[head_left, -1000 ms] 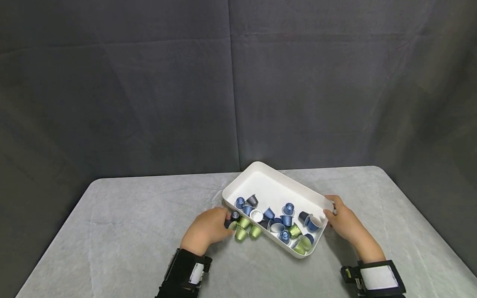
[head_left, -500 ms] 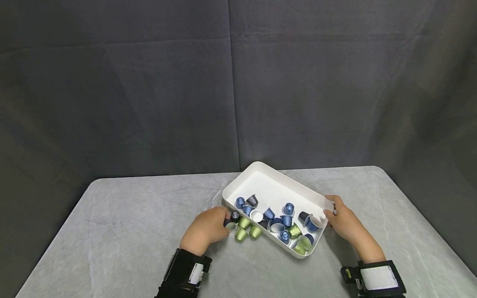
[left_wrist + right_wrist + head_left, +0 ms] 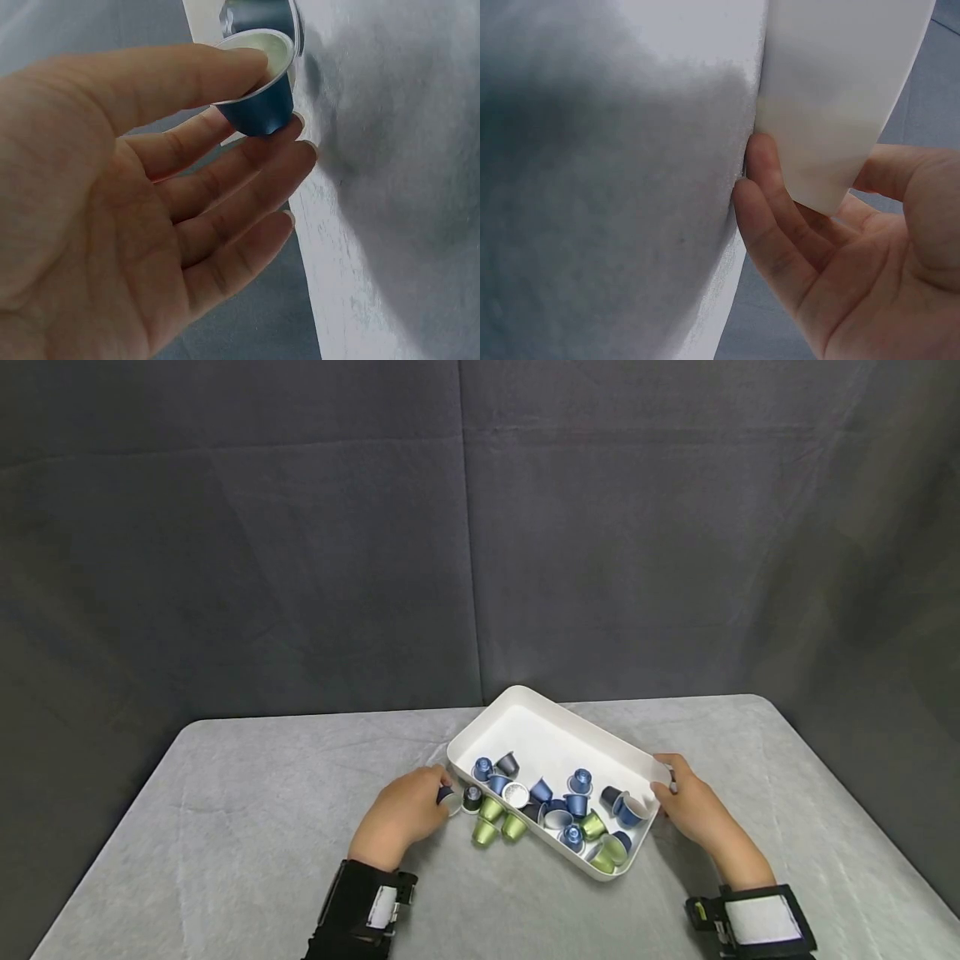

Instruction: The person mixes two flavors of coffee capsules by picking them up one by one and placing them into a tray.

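My left hand [image 3: 403,814] pinches a dark coffee capsule [image 3: 447,798] just left of the white tray [image 3: 555,703]. In the left wrist view this capsule [image 3: 259,112] looks blue, its open-looking rim turned up, the thumb inside the rim and fingertips beneath. My right hand [image 3: 693,802] holds the tray's right corner; in the right wrist view its fingers [image 3: 769,217] lie against the outer wall [image 3: 825,90]. Blue, dark and green capsules lie jumbled in the tray, among them a blue capsule [image 3: 581,780] and a green capsule [image 3: 592,825].
Against the tray's near-left side stand a black capsule [image 3: 472,798] and several green capsules [image 3: 484,832] on the grey cloth-covered table [image 3: 262,827]. Dark curtains [image 3: 337,568] hang behind and at both sides.
My left hand has drawn the dark capsule leftward and slightly back, away from the group beside the tray. The right hand and the tray have stayed in place.
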`<state>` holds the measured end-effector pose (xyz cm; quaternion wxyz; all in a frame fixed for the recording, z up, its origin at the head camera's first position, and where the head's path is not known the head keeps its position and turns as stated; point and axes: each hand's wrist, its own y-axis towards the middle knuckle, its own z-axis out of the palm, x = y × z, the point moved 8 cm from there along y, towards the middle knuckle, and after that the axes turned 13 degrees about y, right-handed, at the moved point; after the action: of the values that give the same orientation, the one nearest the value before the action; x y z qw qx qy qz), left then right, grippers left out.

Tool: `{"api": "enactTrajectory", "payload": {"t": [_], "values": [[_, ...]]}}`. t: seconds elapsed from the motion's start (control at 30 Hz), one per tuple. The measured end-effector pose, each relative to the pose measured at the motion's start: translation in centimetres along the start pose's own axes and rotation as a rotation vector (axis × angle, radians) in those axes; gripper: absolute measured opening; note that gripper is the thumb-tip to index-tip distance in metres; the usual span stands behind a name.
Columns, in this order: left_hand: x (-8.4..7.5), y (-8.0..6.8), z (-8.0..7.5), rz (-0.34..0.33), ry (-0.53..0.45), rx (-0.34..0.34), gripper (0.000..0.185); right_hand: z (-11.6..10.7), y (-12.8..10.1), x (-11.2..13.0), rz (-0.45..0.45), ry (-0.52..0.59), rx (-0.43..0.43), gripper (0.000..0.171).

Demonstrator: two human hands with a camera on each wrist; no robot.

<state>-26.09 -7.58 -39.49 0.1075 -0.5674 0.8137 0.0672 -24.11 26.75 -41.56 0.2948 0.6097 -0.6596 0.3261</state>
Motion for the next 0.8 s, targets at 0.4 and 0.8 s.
{"api": "enactTrajectory", "payload": {"t": [0.4, 0.8], "values": [[1.0, 0.4, -1.8, -0.037, 0.02, -0.134, 0.026, -0.2, -0.1, -0.1, 0.008, -0.002, -0.002, 0.047], [-0.7, 0.9, -2.9, -0.034, 0.062, -0.314, 0.036, -0.2, -0.2, -0.2, 0.012, 0.024, -0.002, 0.046]]}}
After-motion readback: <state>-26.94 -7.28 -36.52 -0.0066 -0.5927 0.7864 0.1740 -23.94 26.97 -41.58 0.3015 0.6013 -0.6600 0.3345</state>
